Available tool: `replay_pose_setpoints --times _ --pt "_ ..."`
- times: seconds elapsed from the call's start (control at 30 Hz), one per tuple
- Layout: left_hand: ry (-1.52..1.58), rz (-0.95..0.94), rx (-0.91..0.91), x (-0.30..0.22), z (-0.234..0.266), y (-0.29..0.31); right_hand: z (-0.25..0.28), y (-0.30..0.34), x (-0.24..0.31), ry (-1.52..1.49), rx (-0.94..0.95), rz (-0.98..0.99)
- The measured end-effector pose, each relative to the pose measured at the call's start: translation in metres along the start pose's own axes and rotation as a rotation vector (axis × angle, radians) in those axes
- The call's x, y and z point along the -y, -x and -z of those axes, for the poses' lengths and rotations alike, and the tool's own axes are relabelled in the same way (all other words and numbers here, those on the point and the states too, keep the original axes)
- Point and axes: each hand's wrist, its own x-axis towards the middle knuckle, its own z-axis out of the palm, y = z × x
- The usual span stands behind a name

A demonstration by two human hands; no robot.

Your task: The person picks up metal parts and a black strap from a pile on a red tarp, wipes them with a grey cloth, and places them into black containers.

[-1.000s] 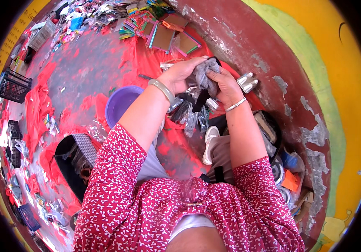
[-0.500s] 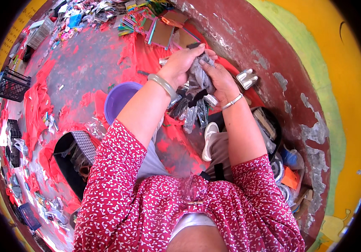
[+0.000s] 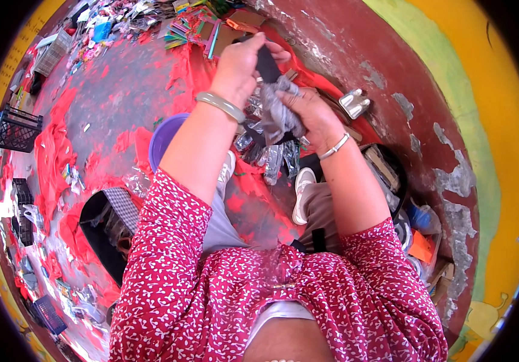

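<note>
Between my hands is a bunched soft grey cloth (image 3: pixel 279 111) with black parts; its folds hide whether it is a sock, a glove or something else. My left hand (image 3: pixel 238 69), a pale bangle at its wrist, is closed on the black upper end, which stretches taut from the grey part. Lower down, my right hand (image 3: pixel 312 114) pinches the grey part between thumb and fingers. Several clear plastic packets (image 3: pixel 273 163) with dark contents lie on the floor beneath the cloth.
A purple basin (image 3: pixel 164 142) stands left of my left forearm. Open black bags (image 3: pixel 99 235) sit on both sides of my legs. A silvery metal object (image 3: pixel 354 104) lies by the worn red wall (image 3: pixel 386 66). Flat boards and clutter (image 3: pixel 196 36) lie farther off, with black crates (image 3: pixel 18 130) at left.
My left hand has moved up and left, drawing the black end out long. The grey part has bunched at my right hand, which stays nearly in place.
</note>
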Motion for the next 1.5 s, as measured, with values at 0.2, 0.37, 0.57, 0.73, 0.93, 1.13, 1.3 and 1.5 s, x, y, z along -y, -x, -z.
replay_pose_setpoints --times 0.2,0.37,0.57,0.73,0.93,1.13,1.3,1.5 --pt "0.099 0.008 -0.092 0.000 0.006 -0.010 -0.002 0.006 -0.005 0.043 0.008 -0.017" --pt "0.128 0.005 -0.158 -0.004 0.021 -0.019 -0.006 0.028 -0.005 0.094 -0.011 -0.090" --pt "0.163 -0.057 -0.299 -0.025 0.052 -0.032 -0.008 0.063 -0.005 0.252 0.020 -0.141" --pt "0.259 -0.151 -0.425 -0.043 0.091 -0.035 -0.022 0.091 0.013 0.202 0.089 -0.162" --pt "0.235 -0.175 -0.441 -0.042 0.105 -0.038 -0.016 0.106 0.029 0.217 0.197 -0.116" --pt "0.325 -0.214 -0.414 -0.043 0.099 -0.036 -0.005 0.103 0.030 0.270 0.215 0.048" --pt "0.480 0.172 -0.150 -0.015 0.087 -0.035 0.016 0.067 0.021 -0.035 -0.026 0.238" --pt "0.131 0.713 -0.050 0.020 0.048 -0.023 0.021 0.026 0.022 -0.158 -0.112 0.192"
